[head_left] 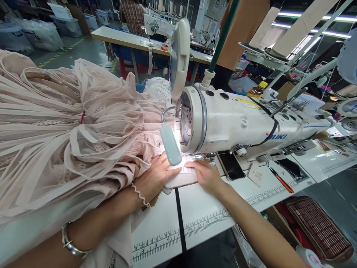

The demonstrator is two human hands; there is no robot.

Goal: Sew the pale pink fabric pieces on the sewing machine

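Note:
Pale pink fabric (150, 147) lies in a large gathered heap to the left and runs up to the needle area of the white sewing machine (228, 119). My left hand (156, 176) rests flat on the fabric's edge, its thumb stretched towards the needle; some fingertips are hidden behind a pale green oval guard (170, 145). Opposite it, my right hand (208, 175) lies on the sewing bed by the presser foot, index finger stretched out onto the light cloth there. Its other fingers are partly covered by the machine. The needle itself is hidden.
Right of my hands lie a phone (231, 165), a small paper card (256, 174) and orange-handled tweezers (281, 179). A printed ruler (206, 225) follows the table's front edge. Thread cones (302, 28) stand at upper right. Behind, a person (133, 16) sits near another sewing machine (156, 25).

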